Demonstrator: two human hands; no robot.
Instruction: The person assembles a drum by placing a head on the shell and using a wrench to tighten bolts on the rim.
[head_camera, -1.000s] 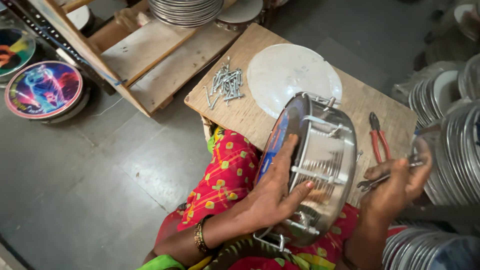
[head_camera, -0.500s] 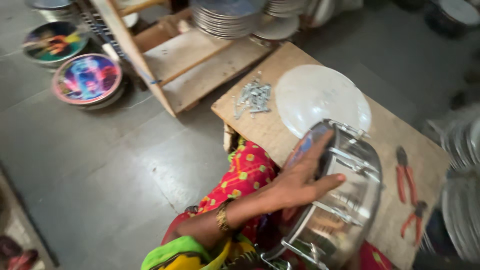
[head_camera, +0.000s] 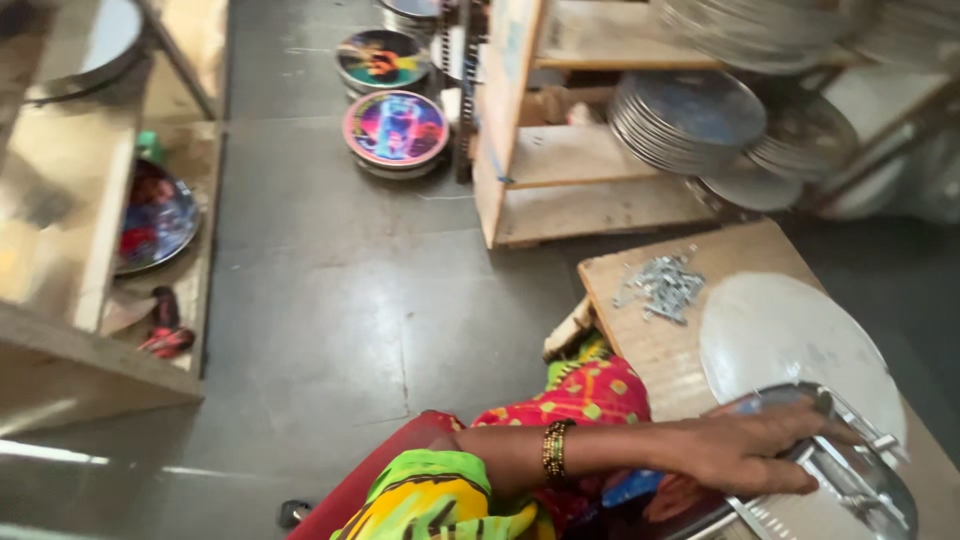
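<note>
At five o'clock in the head view, the left hand (head_camera: 745, 450) lies flat on the rim of a shiny metal drum (head_camera: 850, 490), fingers (head_camera: 810, 430) spread wide and pressed on the metal, not curled around it. Gold bangles (head_camera: 555, 450) circle that wrist. The drum leans on the person's lap, cut off by the lower edge, its clamps facing three o'clock. The right hand is out of sight.

Just above the drum, at four o'clock, a pale round disc (head_camera: 790, 340) lies on a wooden board (head_camera: 640, 290), its lower edge tucked behind the drum. A heap of nails (head_camera: 662, 285) sits on the board at two o'clock from centre, near the disc but apart from it.

At twelve o'clock two colourful drums (head_camera: 395, 130) stand on the grey floor (head_camera: 330, 300). At one o'clock, stacked metal plates (head_camera: 685, 120) rest on a wooden rack (head_camera: 520, 150). At nine o'clock a painted bowl (head_camera: 155, 215) sits on a low shelf.
</note>
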